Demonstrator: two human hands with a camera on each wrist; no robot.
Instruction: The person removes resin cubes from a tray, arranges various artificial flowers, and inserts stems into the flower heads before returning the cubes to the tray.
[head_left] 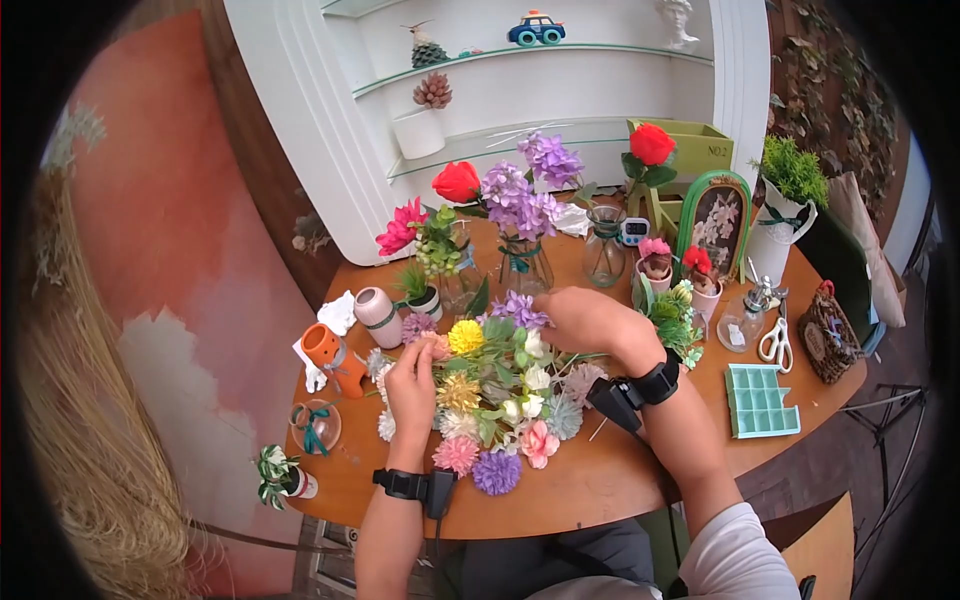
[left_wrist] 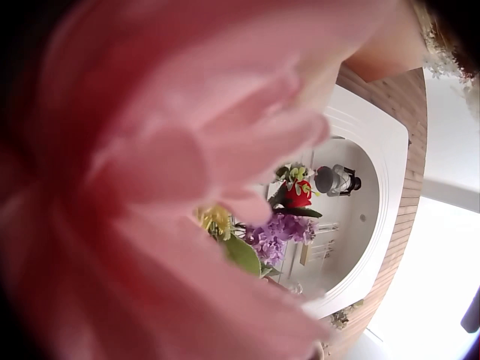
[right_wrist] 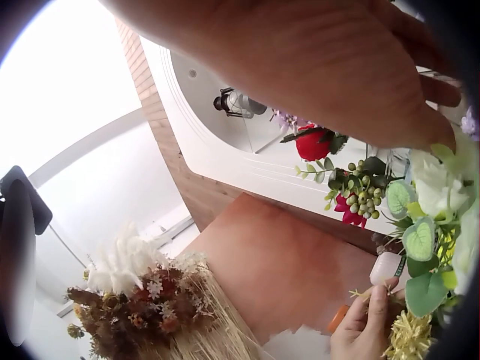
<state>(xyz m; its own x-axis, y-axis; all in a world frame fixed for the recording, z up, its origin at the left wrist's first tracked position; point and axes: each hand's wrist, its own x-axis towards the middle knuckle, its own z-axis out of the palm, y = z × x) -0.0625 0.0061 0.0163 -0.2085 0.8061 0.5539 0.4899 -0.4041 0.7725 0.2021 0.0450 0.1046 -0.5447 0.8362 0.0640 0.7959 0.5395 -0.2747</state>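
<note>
A mixed bunch of artificial flowers (head_left: 500, 385) covers the table's front middle. My left hand (head_left: 408, 390) is raised at its left side, fingertips close to a peach flower (head_left: 436, 346). In the right wrist view that left hand (right_wrist: 366, 326) pinches a thin, light sprig (right_wrist: 361, 292) between thumb and fingers. Large pink petals (left_wrist: 150, 172) fill much of the left wrist view. My right hand (head_left: 595, 322) reaches over the back right of the bunch, beside a purple flower (head_left: 520, 310). Its fingertips are mostly hidden, and I cannot tell whether they grip a stem.
Glass vases with purple flowers (head_left: 520, 205) and red roses (head_left: 458, 182) stand behind the bunch. Further right are a green frame (head_left: 745, 240), scissors (head_left: 776, 345) and a mint compartment tray (head_left: 762, 400). To the left are an orange pot (head_left: 322, 345) and a small glass bowl (head_left: 316, 428).
</note>
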